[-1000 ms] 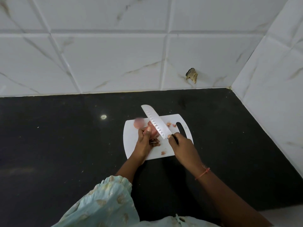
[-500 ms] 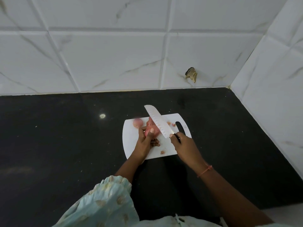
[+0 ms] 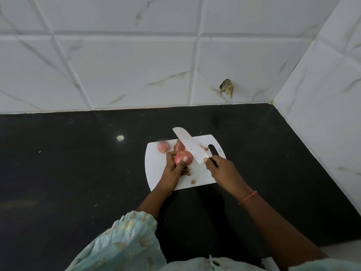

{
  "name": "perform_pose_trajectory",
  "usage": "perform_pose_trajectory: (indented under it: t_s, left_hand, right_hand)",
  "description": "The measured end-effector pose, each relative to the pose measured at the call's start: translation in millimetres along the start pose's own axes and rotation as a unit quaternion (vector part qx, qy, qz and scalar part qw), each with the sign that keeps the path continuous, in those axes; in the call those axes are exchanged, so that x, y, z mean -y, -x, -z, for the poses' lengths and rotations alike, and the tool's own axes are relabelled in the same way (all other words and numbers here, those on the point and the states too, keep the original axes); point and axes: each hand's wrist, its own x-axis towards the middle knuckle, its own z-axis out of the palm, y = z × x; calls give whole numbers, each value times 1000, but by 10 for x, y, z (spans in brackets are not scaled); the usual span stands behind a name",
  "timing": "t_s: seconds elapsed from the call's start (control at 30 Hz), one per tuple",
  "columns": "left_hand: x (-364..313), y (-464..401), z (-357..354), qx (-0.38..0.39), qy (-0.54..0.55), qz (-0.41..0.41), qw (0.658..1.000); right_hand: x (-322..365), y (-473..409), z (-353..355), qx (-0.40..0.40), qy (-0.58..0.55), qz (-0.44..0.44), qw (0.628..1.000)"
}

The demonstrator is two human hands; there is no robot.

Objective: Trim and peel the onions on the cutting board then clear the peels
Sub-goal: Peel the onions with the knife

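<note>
The onion (image 3: 182, 157) in hand is sitting near the middle of the frame, on the upper half of the white cutting board (image 3: 156, 169), and the left hand (image 3: 173, 171) is closing its fingers around it, thumb pressed on its pink, faintly striped skin. The right hand (image 3: 221, 169) is wrapping tight around the black handle of the knife (image 3: 188, 145), whose broad pale blade is slanting up and left, just beside the onion's right end. The trimming step seems to be under way; the next move is calling for a firm downward cut through that end, with the holding fingertips kept clear of the edge. Whether the blade is already biting in is hard to tell. A second, rounder onion (image 3: 163, 147) is lying to the upper left on the board, with loose peels (image 3: 178, 146) between them and small scraps (image 3: 193, 181) lower down. The board is smooth plastic on a dark speckled counter (image 3: 78, 163)
</note>
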Motion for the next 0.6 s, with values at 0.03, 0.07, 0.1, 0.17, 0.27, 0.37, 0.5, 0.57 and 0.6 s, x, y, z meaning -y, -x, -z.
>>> perform_pose_trajectory:
  t_s: [0.03,0.07,0.1,0.17,0.27,0.37,0.5,0.57,0.6]
  left_hand:
    - [-1,-1,2,-4,5,0,1000]
    - [2,-2,2,-9,10,-1,1000]
    - [3,-1,1,-11,11,-2,1000]
    - [10,-8,0,-6,-2,-2,1000]
    - [-1,1,-9,-6,-9,-10,1000]
    - [0,19,-9,-20,18,-16,1000]
    - [-15,36,-12,-14,11,-11,1000]
    - [-26,43,-6,-17,17,-10,1000]
    - [-24,44,0,-21,23,-9,999]
  right_hand:
    - [-8,8,11,14,-22,-5,1000]
    - [4,28,22,39,-42,-11,998]
    - [20,48,19,57,-49,-13,997]
    - [25,52,-39,38,-41,-8,998]
    - [43,29,-100,-14,-18,8,1000]
    - [69,28,-75,35,22,39,998]
    - [-54,-34,-60,-37,88,52,994]
    - [-126,-11,-71,-34,101,58,993]
    - [-149,18,-63,-29,94,59,993]
